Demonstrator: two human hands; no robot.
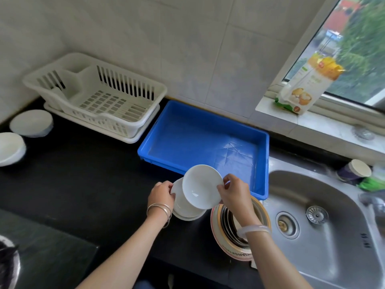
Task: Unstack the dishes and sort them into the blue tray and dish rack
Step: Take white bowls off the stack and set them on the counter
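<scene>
**Head view.** Open black countertop (pixel 83 174) extends left of your hands and back to the white dish rack (pixel 104 101) at the rear left. The blue tray (pixel 198 138) sits just right of the rack, and its right wall runs alongside the steel sink (pixel 333 205).

Your right hand (pixel 233 195) pinches the right rim of a small white dish (pixel 201 185) and holds it tilted above the stack of white dishes (pixel 187 211). Your left hand (pixel 161 195) grips the left rim of that stack, which rests on the countertop just in front of the tray's near edge.

The lifted dish is round, shallow and glossy. A stack of pink-rimmed plates (pixel 216 230) stands under your right forearm, close beside the sink.
</scene>
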